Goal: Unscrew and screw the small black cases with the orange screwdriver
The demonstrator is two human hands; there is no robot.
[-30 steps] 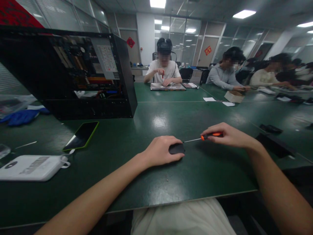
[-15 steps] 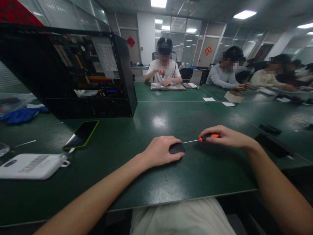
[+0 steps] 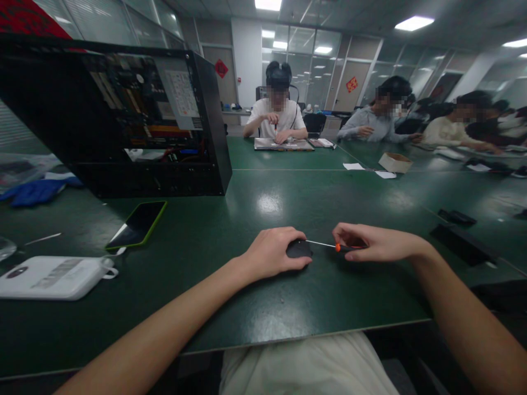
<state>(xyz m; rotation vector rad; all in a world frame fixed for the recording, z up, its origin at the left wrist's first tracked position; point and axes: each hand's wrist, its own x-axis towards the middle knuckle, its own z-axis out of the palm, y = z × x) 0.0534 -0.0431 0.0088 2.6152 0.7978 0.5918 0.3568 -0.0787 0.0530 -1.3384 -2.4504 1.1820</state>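
A dark computer mouse (image 3: 300,249) lies near the front of the green table, and my left hand (image 3: 275,254) is closed round it. Closed round the orange and black handle of a screwdriver (image 3: 338,248), my right hand (image 3: 381,244) is just to the right of the mouse. The screwdriver's thin metal shaft points left and meets the upper right edge of the mouse. Whether its tip sits in a seam or only touches the shell is too small to tell.
An opened black computer case (image 3: 173,178) stands at the left. Before it lie a green-edged phone (image 3: 138,225) and a white power bank (image 3: 61,278). Dark parts (image 3: 463,244) lie at the right. Across the table a person (image 3: 276,118) works; a cardboard box (image 3: 395,162) stands beyond.
My right hand has turned and dropped slightly, tilting the screwdriver handle lower. The left hand stays round the mouse. A co-worker at the right has raised a hand.
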